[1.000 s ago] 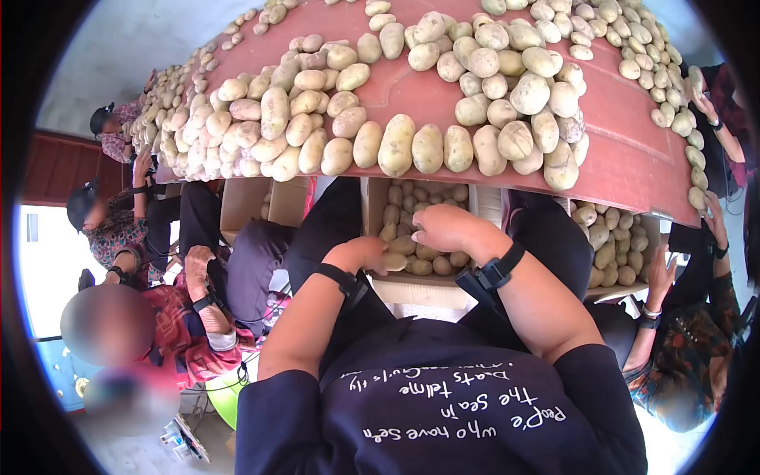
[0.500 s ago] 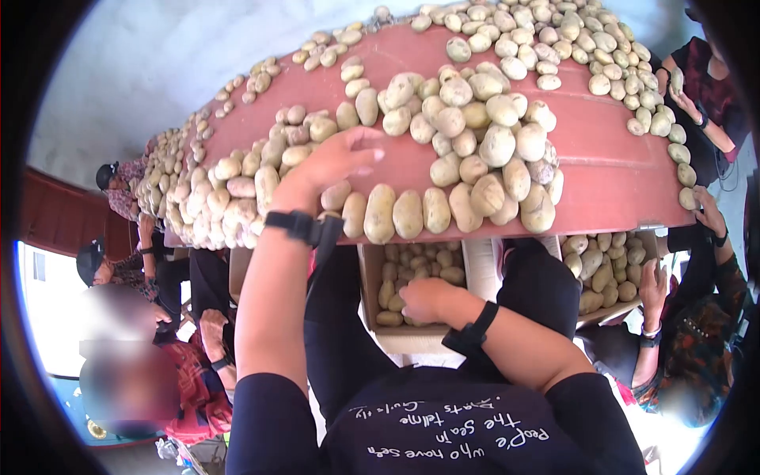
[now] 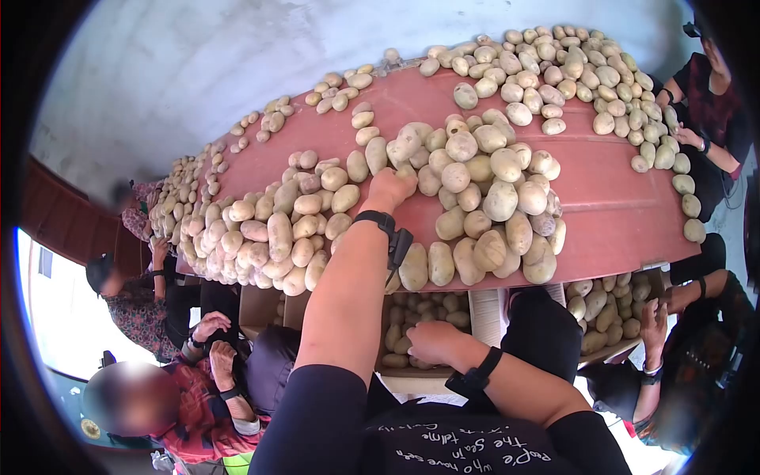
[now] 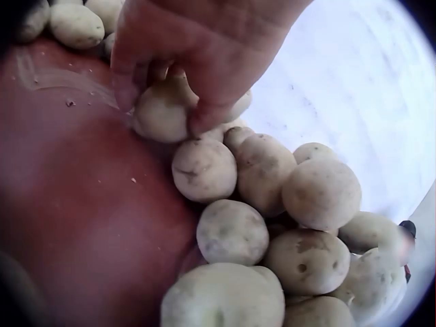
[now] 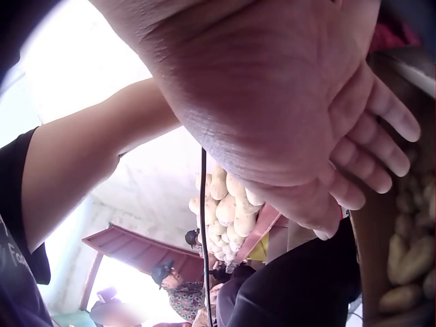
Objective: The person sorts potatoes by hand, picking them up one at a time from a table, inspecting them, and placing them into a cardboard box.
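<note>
My left hand (image 3: 390,190) reaches over the red tabletop (image 3: 606,186) and curls its fingers and thumb round a pale potato (image 4: 162,117), seen in the left wrist view. More potatoes (image 4: 233,231) lie heaped right beside it. Below the table's near edge, my right hand (image 3: 435,342) hovers over a cardboard box (image 3: 423,385) of potatoes (image 3: 431,307). Its fingers (image 5: 364,146) are loosely extended and hold nothing in the right wrist view.
Large heaps of potatoes cover the table's left side (image 3: 245,233) and far right (image 3: 590,75). Another box of potatoes (image 3: 609,313) stands to the right. People sit close on both sides, one in a red top (image 3: 194,408). A pale wall (image 3: 237,71) rises behind the table.
My left hand has risen from the box to the tabletop and moved forward and right to a potato there. My right hand has stayed over the box. The head view has tilted up.
</note>
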